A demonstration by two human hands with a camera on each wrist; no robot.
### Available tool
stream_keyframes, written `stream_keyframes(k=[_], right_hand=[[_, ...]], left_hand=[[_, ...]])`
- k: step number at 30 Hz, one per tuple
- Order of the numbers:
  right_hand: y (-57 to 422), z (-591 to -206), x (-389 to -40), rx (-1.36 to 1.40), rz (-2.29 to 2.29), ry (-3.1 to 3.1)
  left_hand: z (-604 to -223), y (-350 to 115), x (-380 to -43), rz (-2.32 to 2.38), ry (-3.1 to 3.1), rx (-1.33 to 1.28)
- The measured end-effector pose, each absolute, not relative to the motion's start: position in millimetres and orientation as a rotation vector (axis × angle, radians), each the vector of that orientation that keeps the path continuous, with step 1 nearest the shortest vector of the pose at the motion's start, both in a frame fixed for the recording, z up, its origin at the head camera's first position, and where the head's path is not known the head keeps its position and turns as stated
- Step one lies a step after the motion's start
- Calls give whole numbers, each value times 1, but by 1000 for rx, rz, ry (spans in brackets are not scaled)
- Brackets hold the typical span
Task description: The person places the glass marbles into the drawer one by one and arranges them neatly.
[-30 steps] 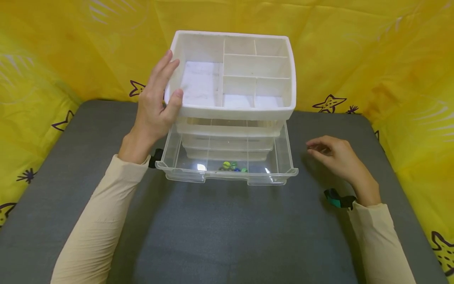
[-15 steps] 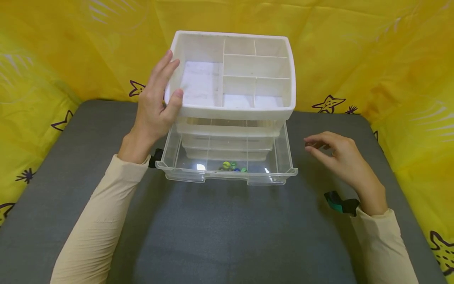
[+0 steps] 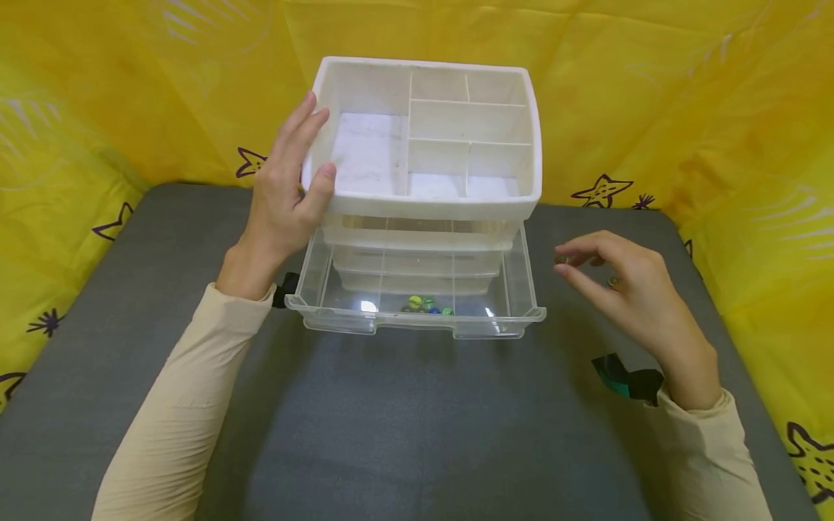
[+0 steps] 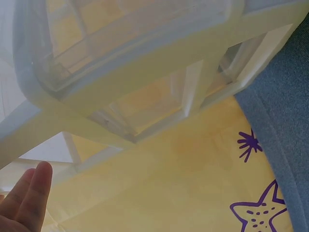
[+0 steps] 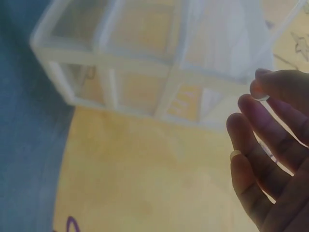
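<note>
In the head view my left hand point(image 3: 280, 188) rests against the left side of a white plastic drawer organizer point(image 3: 430, 210), thumb and fingertips at its upper rim. Those fingers point(image 4: 36, 193) look straight in the left wrist view. The organizer's clear lower drawer point(image 3: 417, 322) is pulled out, with several green, yellow and blue marbles point(image 3: 426, 305) near its front. Right of the drawer, my right hand point(image 3: 628, 289) is raised over the table and pinches a small glassy marble point(image 3: 562, 259) between thumb and forefinger. Another small round glint point(image 3: 612, 282) shows among its curled fingers.
The organizer's divided top tray point(image 3: 469, 123) is open above the drawer. Dark grey cloth covers the table point(image 3: 391, 420). A yellow printed curtain point(image 3: 651, 94) hangs behind and along both sides.
My right hand has shifted a little to the right and up, turning so the pinched marble shows. The left hand, organizer and drawer stay where they were.
</note>
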State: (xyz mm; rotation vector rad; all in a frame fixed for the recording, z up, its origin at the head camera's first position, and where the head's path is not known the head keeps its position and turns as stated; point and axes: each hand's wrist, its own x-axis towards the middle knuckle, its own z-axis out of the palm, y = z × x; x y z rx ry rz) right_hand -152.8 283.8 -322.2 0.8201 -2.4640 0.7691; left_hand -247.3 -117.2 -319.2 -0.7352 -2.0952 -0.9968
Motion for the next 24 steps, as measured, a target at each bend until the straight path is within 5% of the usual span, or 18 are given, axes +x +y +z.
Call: stream_keyframes(k=[24], right_hand=[[236,-289,-143,1188,845,-2239]], left_hand=[[-317,-117,-247,-973,-2137,-725]])
